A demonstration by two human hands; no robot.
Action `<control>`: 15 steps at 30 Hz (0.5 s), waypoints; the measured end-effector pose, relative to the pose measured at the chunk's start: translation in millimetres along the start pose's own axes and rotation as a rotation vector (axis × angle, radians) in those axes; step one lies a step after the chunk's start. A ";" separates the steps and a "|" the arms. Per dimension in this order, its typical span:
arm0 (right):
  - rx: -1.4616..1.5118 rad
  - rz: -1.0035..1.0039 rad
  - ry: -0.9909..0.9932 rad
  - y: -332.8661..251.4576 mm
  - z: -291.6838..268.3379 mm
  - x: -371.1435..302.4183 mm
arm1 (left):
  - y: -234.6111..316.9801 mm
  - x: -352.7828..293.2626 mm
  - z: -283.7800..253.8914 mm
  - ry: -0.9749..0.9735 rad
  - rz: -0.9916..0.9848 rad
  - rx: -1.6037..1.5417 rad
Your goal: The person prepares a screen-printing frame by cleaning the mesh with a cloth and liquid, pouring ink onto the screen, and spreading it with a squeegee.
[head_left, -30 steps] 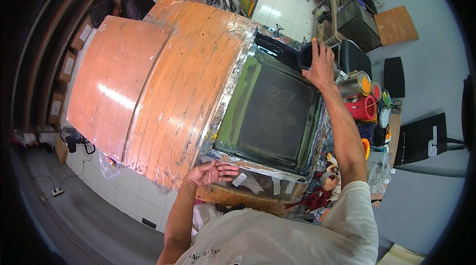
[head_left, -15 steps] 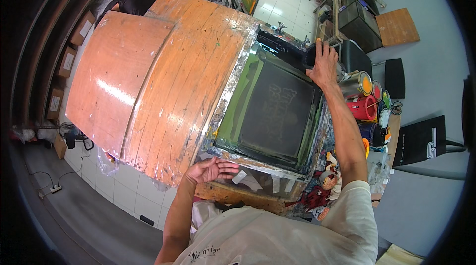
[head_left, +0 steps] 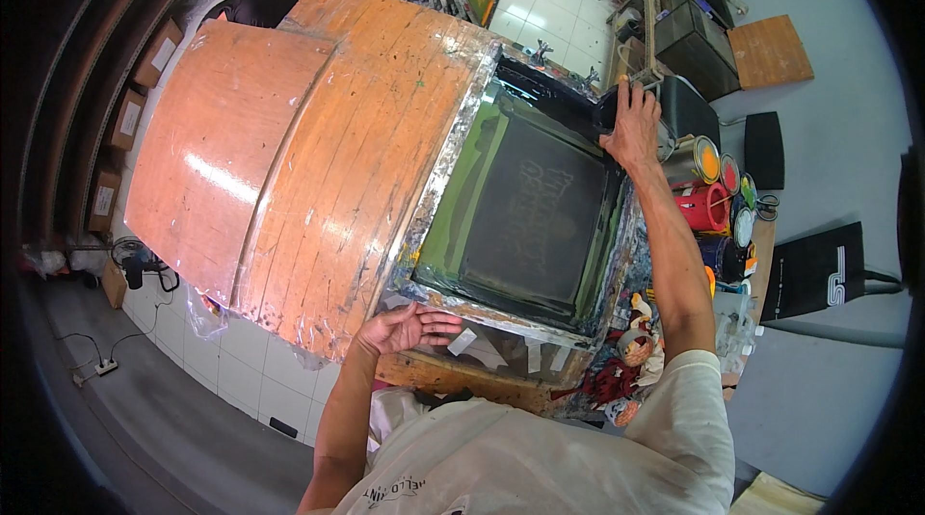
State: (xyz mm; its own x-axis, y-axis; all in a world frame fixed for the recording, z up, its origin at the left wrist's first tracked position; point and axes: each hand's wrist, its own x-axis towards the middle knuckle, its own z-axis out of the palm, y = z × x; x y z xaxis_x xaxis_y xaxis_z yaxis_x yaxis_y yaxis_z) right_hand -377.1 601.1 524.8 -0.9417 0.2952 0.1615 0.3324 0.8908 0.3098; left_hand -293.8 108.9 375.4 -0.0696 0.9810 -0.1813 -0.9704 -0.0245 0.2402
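A screen-printing frame [head_left: 453, 154] lies on the wooden table, with green borders and a dark mesh [head_left: 530, 211] bearing a faint design. Black ink lies along its far side. At the far right corner, my right hand [head_left: 633, 125] is closed on a dark object [head_left: 605, 112]; its shape is largely hidden, so its kind cannot be told. My left hand [head_left: 412, 328] rests palm up by the frame's near edge, fingers stretched and holding nothing. Pale tape strips [head_left: 462, 342] show beside its fingertips.
Open paint cans [head_left: 696, 160] and a red tub [head_left: 703, 207] stand close to my right forearm. Stained rags and tape rolls [head_left: 636, 349] lie near my right elbow. A wide wooden board [head_left: 226, 120] covers the table's left part. Metal clamps [head_left: 541, 52] line the frame's far edge.
Both hands stay nearly where they were, the right still at the frame's far right corner. The whole view has shifted very slightly.
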 end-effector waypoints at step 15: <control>-0.024 0.012 0.012 4.6 -3.8 -0.8 | -0.7 0.0 -0.6 0.008 0.008 0.010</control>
State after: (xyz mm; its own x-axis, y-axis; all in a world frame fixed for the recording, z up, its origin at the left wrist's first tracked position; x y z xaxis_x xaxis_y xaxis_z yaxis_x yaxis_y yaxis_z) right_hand -374.6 603.6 529.6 -0.9369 0.3018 0.1767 0.3453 0.8785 0.3301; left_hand -293.3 108.8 374.7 -0.0794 0.9792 -0.1864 -0.9675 -0.0307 0.2511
